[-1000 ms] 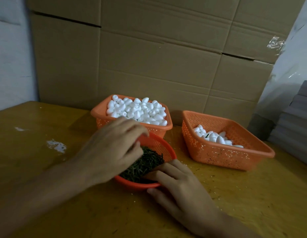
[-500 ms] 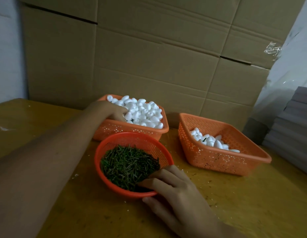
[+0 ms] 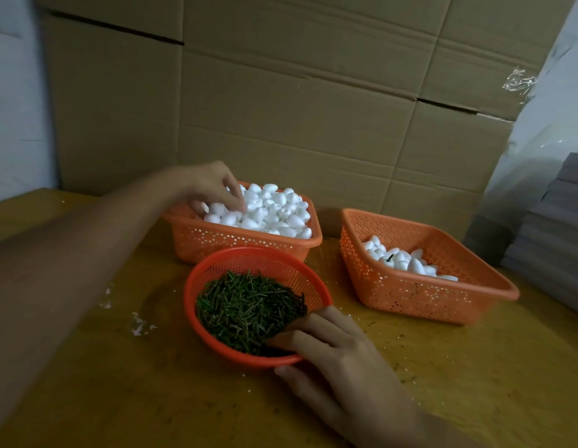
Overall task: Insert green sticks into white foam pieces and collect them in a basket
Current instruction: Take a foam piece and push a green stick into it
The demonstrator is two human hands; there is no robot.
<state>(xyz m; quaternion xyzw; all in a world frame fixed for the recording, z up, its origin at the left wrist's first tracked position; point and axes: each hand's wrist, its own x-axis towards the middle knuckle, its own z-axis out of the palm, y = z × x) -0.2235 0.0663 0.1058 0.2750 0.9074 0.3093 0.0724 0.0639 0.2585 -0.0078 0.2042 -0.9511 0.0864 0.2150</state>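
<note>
One left hand (image 3: 210, 185), fingertips buried in foam (image 3: 274, 209)

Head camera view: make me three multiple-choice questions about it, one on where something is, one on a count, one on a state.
1. Where is the left hand?
A. In the full basket of foam pieces
B. In the round basket of green sticks
C. In the basket on the right

2. How many orange baskets stand on the table?
A. Two
B. Three
C. Four

3. How full is the basket on the right?
A. Heaped above its rim
B. Partly filled
C. Empty

Answers:
1 A: its fingers reach down among the foam pieces.
2 B: two square ones plus the round basket.
3 B: foam pieces cover only part of its floor.
</note>
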